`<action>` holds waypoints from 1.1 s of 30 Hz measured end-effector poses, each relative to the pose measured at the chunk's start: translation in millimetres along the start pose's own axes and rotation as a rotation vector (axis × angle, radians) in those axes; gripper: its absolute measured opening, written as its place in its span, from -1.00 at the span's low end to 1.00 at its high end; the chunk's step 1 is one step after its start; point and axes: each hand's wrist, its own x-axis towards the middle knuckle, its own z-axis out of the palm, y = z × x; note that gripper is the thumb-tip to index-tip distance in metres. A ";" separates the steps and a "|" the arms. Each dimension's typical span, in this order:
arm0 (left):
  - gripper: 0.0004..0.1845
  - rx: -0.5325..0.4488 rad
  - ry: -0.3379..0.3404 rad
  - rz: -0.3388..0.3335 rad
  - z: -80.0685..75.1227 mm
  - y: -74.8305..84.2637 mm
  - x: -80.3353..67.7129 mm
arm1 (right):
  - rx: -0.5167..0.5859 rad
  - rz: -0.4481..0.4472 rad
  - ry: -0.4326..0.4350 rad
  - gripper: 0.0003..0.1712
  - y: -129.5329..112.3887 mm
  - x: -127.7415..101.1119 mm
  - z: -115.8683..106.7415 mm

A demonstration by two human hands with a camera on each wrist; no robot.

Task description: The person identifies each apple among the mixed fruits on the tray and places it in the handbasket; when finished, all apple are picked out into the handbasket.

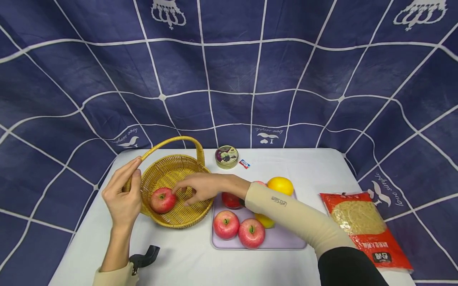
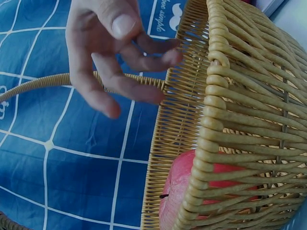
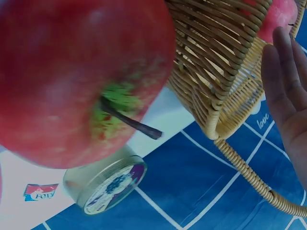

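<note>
My left hand (image 1: 123,194) holds the handle (image 1: 182,139) of a round yellow wicker basket (image 1: 180,220) at its left side. One red apple (image 1: 163,200) lies inside the basket, also showing through the weave in the left wrist view. Over the basket's right part, my right hand (image 1: 200,186) reaches in beside this apple, its fingers loosely spread with nothing between them. In the left wrist view the right hand (image 2: 110,52) hangs near the rim, fingers parted. The right wrist view has its fingers extended toward the apple (image 3: 278,19).
A lilac tray (image 1: 286,243) right of the basket bears several red apples (image 1: 252,233) and yellow fruit (image 1: 280,186), partly hidden by my right forearm. Behind are a round tin (image 1: 226,157) and a small label (image 1: 245,163). A red packet (image 1: 361,226) lies far right.
</note>
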 end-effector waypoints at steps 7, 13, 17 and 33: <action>-0.73 -0.001 -0.004 -0.001 -0.3 1.0 -0.2 | 0.021 -0.011 0.015 -0.45 -4.9 -16.8 -0.3; -0.76 -0.005 0.000 0.000 -0.1 0.6 0.0 | -0.034 0.033 0.023 -0.51 -3.7 -33.1 -0.6; -0.74 -0.006 0.000 -0.001 -0.4 0.4 0.9 | -0.062 0.061 0.013 -0.56 0.1 -42.6 2.2; -0.73 -0.015 -0.014 -0.001 -1.7 0.5 -0.1 | 0.011 0.054 0.041 -0.55 -3.2 -74.4 9.6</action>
